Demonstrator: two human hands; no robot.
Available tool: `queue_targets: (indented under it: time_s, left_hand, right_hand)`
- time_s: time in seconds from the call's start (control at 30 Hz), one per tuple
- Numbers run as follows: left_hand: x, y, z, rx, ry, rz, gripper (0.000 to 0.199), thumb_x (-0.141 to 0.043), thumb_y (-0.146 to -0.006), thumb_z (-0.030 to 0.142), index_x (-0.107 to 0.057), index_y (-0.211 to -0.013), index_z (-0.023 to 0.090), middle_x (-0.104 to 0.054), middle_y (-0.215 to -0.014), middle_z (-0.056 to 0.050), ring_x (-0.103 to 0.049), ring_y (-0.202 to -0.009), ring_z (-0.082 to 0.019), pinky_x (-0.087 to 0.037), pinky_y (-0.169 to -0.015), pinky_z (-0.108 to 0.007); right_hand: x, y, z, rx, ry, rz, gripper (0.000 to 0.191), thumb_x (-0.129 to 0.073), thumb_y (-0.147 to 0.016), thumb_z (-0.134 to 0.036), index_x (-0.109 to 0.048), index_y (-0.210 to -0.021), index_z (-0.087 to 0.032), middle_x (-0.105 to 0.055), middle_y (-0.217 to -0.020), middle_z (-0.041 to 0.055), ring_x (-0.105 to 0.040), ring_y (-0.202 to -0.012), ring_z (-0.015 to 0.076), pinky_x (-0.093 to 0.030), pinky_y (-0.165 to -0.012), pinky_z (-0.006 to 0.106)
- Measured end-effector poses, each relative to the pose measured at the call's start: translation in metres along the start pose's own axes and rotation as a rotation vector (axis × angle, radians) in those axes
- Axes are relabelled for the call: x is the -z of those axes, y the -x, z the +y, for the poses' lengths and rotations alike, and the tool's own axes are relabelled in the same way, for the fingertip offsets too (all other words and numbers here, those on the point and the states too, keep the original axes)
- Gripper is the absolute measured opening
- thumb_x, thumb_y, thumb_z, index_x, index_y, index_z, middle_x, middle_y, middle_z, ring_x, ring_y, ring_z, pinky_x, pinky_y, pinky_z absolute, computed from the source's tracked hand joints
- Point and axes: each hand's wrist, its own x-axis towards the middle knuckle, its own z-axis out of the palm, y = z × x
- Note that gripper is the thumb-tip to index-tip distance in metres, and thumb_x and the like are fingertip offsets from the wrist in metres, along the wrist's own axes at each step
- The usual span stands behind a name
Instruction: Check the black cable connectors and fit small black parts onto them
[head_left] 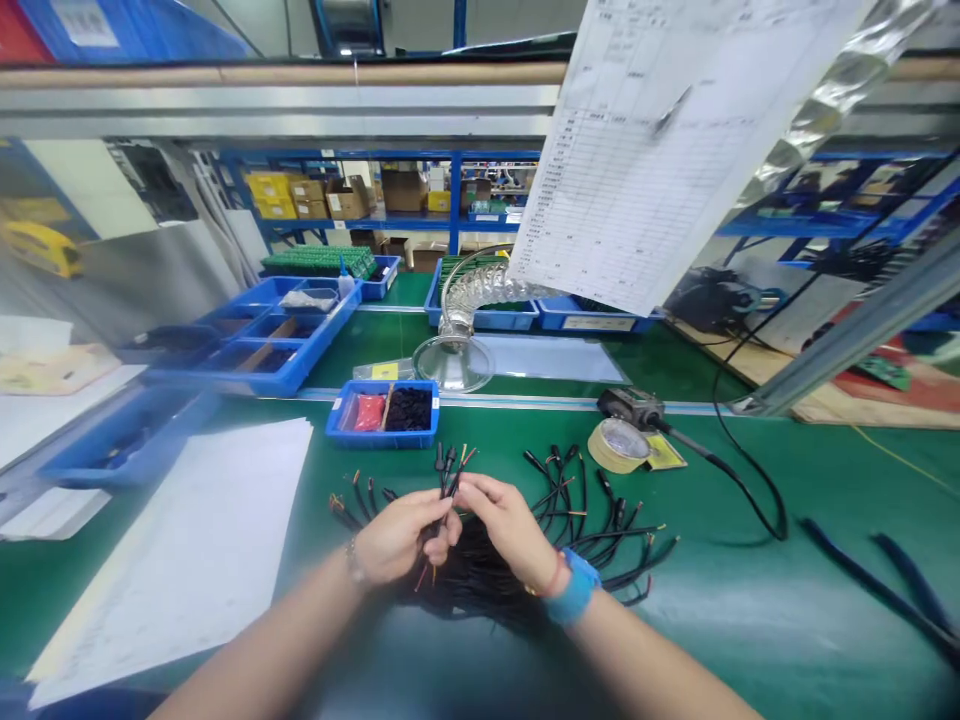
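Observation:
Over the green bench, my left hand (407,532) is closed around several short black cables (442,490); their dark connector ends and stripped coloured wire tips stick up above the fingers. My right hand (502,525), with a blue band at its wrist, pinches one of these cables near its red and yellow wire ends. Below both hands lies a pile of black cables (480,570), partly hidden by them. More cable ends (585,510) fan out to the right, some with connectors, some with bare coloured wires.
A blue parts bin (382,440) holds red and black pieces. Fume hose hood (454,364), tape roll (619,445) and soldering-iron stand (634,407) stand behind the cables. Paper sheets (195,540) lie left; a printed sheet (660,140) hangs overhead. A black cord (750,500) curves at right.

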Motion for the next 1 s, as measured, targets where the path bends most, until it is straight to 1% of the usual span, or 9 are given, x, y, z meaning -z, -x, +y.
queue_targets:
  time_s: [0.1,0.2,0.3,0.37,0.47,0.6,0.73,0.93,1.0]
  left_hand:
    - [-0.005,-0.011,-0.003,-0.022,-0.031,0.019,0.021,-0.05,-0.079,0.03,-0.052,-0.088,0.011,-0.058,-0.068,-0.005,-0.044,-0.041,-0.006,-0.033,-0.043,-0.021]
    - [-0.006,-0.017,-0.004,-0.03,-0.027,0.037,0.022,-0.049,-0.079,0.03,-0.052,-0.09,0.011,-0.062,-0.073,-0.008,-0.051,-0.043,-0.009,-0.037,-0.044,-0.022]
    - [-0.006,-0.021,-0.001,-0.015,0.038,0.081,0.022,-0.05,-0.079,0.028,-0.054,-0.091,0.01,-0.063,-0.077,-0.01,-0.059,-0.055,-0.015,-0.045,-0.054,-0.027]
    - [-0.006,-0.024,0.004,-0.016,0.106,0.14,0.021,-0.049,-0.079,0.026,-0.055,-0.09,0.009,-0.063,-0.083,-0.012,-0.062,-0.071,-0.019,-0.047,-0.066,-0.034]
    - [-0.003,-0.027,0.009,-0.022,0.204,0.21,0.019,-0.046,-0.081,0.024,-0.057,-0.085,0.009,-0.062,-0.089,-0.012,-0.06,-0.087,-0.023,-0.044,-0.079,-0.042]
    - [0.001,-0.031,0.005,-0.004,0.257,0.228,0.019,-0.046,-0.082,0.026,-0.057,-0.083,0.01,-0.062,-0.091,-0.011,-0.059,-0.089,-0.023,-0.043,-0.08,-0.045]
    - [0.006,-0.034,-0.002,-0.062,0.248,0.27,0.019,-0.05,-0.08,0.028,-0.057,-0.085,0.011,-0.062,-0.092,-0.01,-0.058,-0.089,-0.02,-0.043,-0.081,-0.038]
    - [0.022,-0.036,0.002,-0.259,0.39,0.434,0.013,-0.052,-0.08,0.025,-0.057,-0.086,0.015,-0.062,-0.097,-0.007,-0.057,-0.096,-0.018,-0.041,-0.088,-0.035]
    - [0.026,-0.036,0.002,-0.292,0.452,0.471,0.012,-0.051,-0.08,0.023,-0.057,-0.087,0.015,-0.062,-0.095,-0.006,-0.058,-0.093,-0.017,-0.043,-0.086,-0.033]
  right_hand:
    - [-0.005,-0.016,0.006,-0.182,-0.363,-0.015,0.026,-0.049,-0.079,-0.038,-0.051,-0.064,-0.017,-0.045,-0.049,-0.0061,-0.043,-0.04,0.0068,-0.035,-0.046,0.022]
    - [-0.006,-0.019,0.013,-0.251,-0.513,-0.078,0.025,-0.053,-0.076,-0.037,-0.048,-0.063,-0.017,-0.038,-0.04,-0.0096,-0.031,-0.032,0.0036,-0.025,-0.038,0.018]
    - [0.0,-0.02,0.015,-0.246,-0.516,0.023,0.02,-0.058,-0.073,-0.032,-0.052,-0.065,-0.016,-0.047,-0.045,-0.0069,-0.039,-0.038,0.0045,-0.031,-0.042,0.018]
    - [0.009,-0.024,0.014,-0.215,-0.597,0.135,0.018,-0.06,-0.072,-0.031,-0.053,-0.065,-0.016,-0.059,-0.063,-0.0014,-0.053,-0.056,0.0083,-0.042,-0.055,0.021]
    - [0.022,-0.032,0.015,-0.194,-0.734,0.194,0.018,-0.059,-0.073,-0.032,-0.051,-0.067,-0.017,-0.064,-0.08,0.0029,-0.059,-0.078,0.0152,-0.045,-0.071,0.031]
    - [0.028,-0.038,0.018,-0.181,-0.681,0.156,0.018,-0.057,-0.074,-0.033,-0.052,-0.07,-0.017,-0.064,-0.075,0.0027,-0.059,-0.07,0.0141,-0.047,-0.065,0.03]
    - [0.029,-0.038,0.015,-0.141,-0.578,0.167,0.012,-0.06,-0.072,-0.027,-0.055,-0.074,-0.016,-0.064,-0.072,0.0018,-0.057,-0.061,0.0103,-0.045,-0.058,0.024]
    - [0.06,-0.047,0.009,0.062,-0.568,0.446,0.01,-0.056,-0.075,-0.027,-0.053,-0.08,-0.019,-0.065,-0.081,0.0012,-0.062,-0.075,0.0155,-0.047,-0.074,0.035]
    - [0.068,-0.05,0.01,0.168,-0.46,0.507,0.01,-0.055,-0.076,-0.028,-0.053,-0.081,-0.02,-0.065,-0.083,0.0011,-0.062,-0.08,0.0167,-0.046,-0.079,0.039]
